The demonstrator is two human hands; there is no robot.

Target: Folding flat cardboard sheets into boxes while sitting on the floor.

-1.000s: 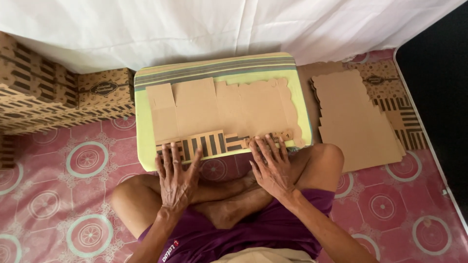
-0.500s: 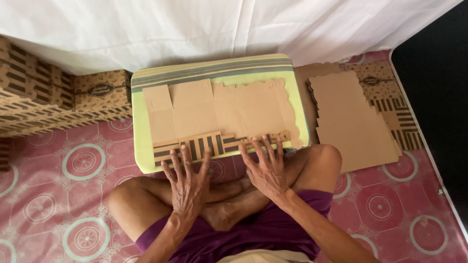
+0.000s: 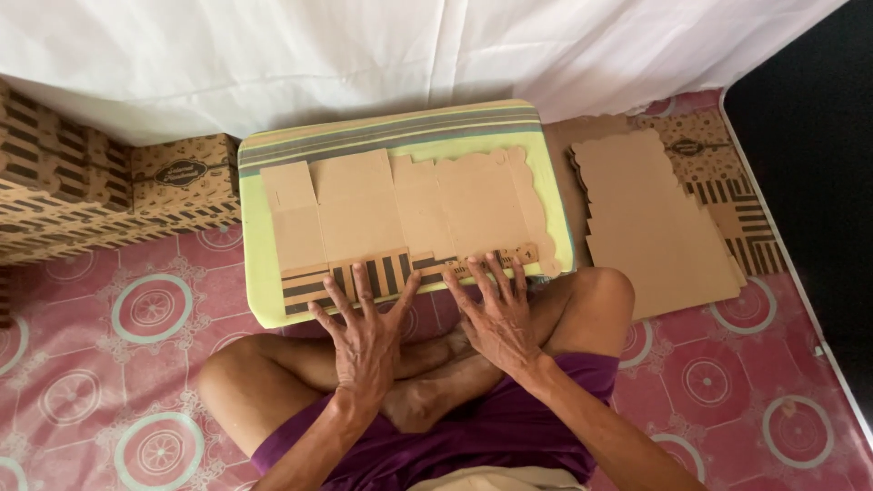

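My left hand (image 3: 366,338) and right hand (image 3: 498,315) are both spread wide and flat, holding nothing, fingertips pressing the striped near flap of the flat cardboard box blank (image 3: 409,214). The blank lies across the green cushion (image 3: 257,295), its striped edge reaching the cushion's near rim above my crossed legs. Open pink floor mat (image 3: 109,382) lies to my left, and a stack of flat blanks (image 3: 650,223) sits just right of the cushion.

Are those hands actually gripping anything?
No. Both hands, left and right, lie spread flat, fingertips on the folded striped flap of the cardboard sheet.
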